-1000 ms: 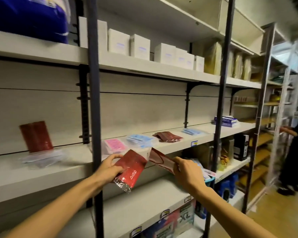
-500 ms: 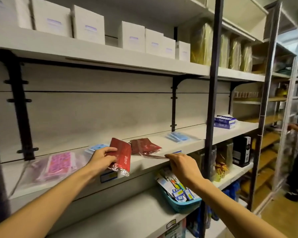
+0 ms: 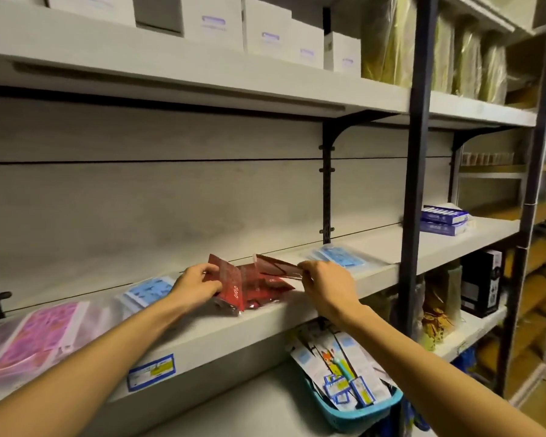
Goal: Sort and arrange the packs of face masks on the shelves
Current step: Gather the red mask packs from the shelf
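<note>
On the middle white shelf (image 3: 221, 326) lies a small pile of dark red mask packs (image 3: 265, 287). My left hand (image 3: 194, 285) grips a red mask pack (image 3: 232, 287) standing on its edge at the pile's left side. Over the pile's right side, my right hand (image 3: 323, 282) pinches a second, darker red pack (image 3: 276, 265) by its corner and holds it level. A light blue mask pack (image 3: 147, 290) lies just left of my left hand, a pink one (image 3: 37, 337) further left, and another light blue one (image 3: 339, 257) right of my right hand.
White boxes (image 3: 265, 29) and yellow wrapped packs (image 3: 386, 39) fill the upper shelf. Blue-and-white boxes (image 3: 443, 217) sit further right on the middle shelf, behind a dark upright post (image 3: 415, 184). A teal basket (image 3: 356, 414) of small packets stands on the lower shelf under my right arm.
Both hands have carried their red packs in over the shelf to the red pile. The left pack now stands on the shelf. The view has shifted right and closer.
</note>
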The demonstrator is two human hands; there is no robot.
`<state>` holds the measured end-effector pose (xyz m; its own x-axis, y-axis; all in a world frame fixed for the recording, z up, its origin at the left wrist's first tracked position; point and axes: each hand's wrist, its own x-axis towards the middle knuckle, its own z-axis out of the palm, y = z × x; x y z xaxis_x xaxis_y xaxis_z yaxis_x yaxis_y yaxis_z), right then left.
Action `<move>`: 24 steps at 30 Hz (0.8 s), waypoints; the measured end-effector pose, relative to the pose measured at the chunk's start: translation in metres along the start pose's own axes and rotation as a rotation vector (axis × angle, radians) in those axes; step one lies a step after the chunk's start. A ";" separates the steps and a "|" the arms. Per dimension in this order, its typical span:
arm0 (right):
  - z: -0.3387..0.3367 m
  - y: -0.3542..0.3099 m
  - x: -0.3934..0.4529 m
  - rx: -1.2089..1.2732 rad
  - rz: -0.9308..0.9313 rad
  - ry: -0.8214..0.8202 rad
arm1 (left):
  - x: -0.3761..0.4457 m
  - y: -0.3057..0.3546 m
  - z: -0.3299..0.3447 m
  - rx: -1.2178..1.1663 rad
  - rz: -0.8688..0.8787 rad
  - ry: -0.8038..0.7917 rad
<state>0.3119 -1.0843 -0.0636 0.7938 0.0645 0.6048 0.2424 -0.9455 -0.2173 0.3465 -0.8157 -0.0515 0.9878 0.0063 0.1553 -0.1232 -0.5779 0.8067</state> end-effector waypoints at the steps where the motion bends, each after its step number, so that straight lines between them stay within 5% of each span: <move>1: 0.006 0.001 0.011 -0.011 0.004 -0.018 | 0.009 -0.002 0.003 0.035 -0.007 -0.002; 7: 0.051 -0.004 0.063 0.007 -0.030 -0.248 | 0.048 -0.003 0.015 0.200 -0.012 0.000; 12: 0.070 -0.010 0.088 0.142 -0.029 -0.426 | 0.076 0.005 0.024 0.094 -0.123 0.064; 18: 0.085 0.016 0.106 0.539 0.003 -0.436 | 0.084 -0.002 0.040 0.073 -0.270 0.076; 24: 0.098 0.052 0.112 0.382 0.026 -0.432 | 0.088 0.000 0.052 0.116 -0.366 0.124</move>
<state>0.4681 -1.0945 -0.0822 0.9384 0.2431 0.2457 0.3406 -0.7714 -0.5376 0.4383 -0.8574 -0.0669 0.9446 0.3231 -0.0569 0.2532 -0.6076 0.7528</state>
